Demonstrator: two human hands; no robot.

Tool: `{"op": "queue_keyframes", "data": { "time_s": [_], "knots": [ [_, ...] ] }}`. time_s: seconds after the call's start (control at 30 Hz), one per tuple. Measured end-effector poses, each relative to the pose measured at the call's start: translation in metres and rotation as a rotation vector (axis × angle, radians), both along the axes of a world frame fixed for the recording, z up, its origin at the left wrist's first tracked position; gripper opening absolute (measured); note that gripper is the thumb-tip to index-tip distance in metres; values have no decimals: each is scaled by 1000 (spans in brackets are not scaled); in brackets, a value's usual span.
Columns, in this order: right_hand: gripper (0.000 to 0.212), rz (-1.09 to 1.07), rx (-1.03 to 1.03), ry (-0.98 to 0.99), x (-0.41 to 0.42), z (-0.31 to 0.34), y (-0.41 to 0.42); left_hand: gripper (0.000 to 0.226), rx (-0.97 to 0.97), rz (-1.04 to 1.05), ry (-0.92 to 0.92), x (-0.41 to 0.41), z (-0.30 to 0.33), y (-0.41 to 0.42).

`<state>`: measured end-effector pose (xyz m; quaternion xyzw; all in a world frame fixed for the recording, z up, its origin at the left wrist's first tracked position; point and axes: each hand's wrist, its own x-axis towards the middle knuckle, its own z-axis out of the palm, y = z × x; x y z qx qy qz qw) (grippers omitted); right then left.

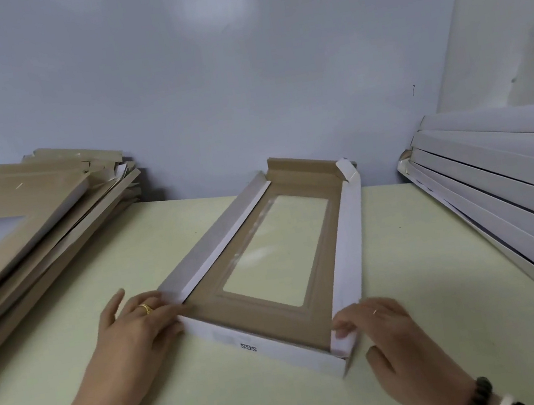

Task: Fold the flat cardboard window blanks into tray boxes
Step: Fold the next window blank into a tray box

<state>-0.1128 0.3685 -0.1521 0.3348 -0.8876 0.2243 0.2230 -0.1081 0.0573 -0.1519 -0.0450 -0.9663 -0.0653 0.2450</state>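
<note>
A cardboard window blank (268,316), brown inside and white outside, lies on the pale table with its clear film window in the middle. Both long sides are folded up and over, and the far end flap stands up. My left hand (135,329) lies flat with straight fingers pressing the near left corner. At the near right corner, my right hand (381,327) pinches the end of the white right side wall with curled fingers. The near end flap, printed "SGS", lies low between both hands.
A pile of flat brown window blanks (30,230) sits at the left. A row of finished white boxes (508,201) leans at the right. A grey wall (241,84) stands close behind the table (95,269).
</note>
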Motion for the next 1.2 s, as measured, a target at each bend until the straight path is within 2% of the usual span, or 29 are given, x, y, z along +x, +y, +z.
{"op": "queue_keyframes", "data": {
  "time_s": [0.03, 0.07, 0.1, 0.2, 0.37, 0.47, 0.6, 0.7, 0.8, 0.83, 0.97, 1.03, 1.1, 1.2],
  "knots": [
    [43, -29, 54, 22, -2, 3, 0, 24, 30, -1, -7, 0, -2, -1],
    [36, -50, 104, 47, -5, 4, -2, 26, 61, -28, -6, 4, 2, 3],
    [31, -66, 147, 75, -6, 4, -4, 23, 92, -88, 32, 7, 5, 10],
    [29, -49, 180, 122, -6, 1, -25, 48, 208, -293, -45, 22, 16, 59],
    [9, 56, 158, 99, -5, -6, -50, 40, -164, -319, -166, 27, 6, 108],
    [17, 39, 148, 65, -8, -5, -49, 33, -257, -346, -149, 28, 17, 92],
    [39, -11, 117, 39, -21, -5, -43, 30, -213, -372, -265, 32, 25, 68],
    [37, -89, 95, -12, -34, -6, -31, 35, -14, -318, -207, 30, 20, 39],
    [20, -164, 117, 50, -42, -6, -15, 17, 26, -255, -314, 23, 20, 8],
    [18, -190, 122, 71, -43, -6, -7, 18, 49, -204, -352, 21, 20, -2],
    [26, -332, 116, 64, -44, -14, 38, 33, 139, -33, -387, 13, 19, -30],
    [36, -432, 95, -16, -42, -13, 63, 25, 181, 13, -294, 8, 18, -37],
    [35, -503, 129, 44, -38, -10, 86, 20, 240, 66, -277, 3, 18, -36],
    [24, -569, 165, 43, -29, -4, 105, 42, 250, 128, -229, 0, 10, -29]
  ]
}}
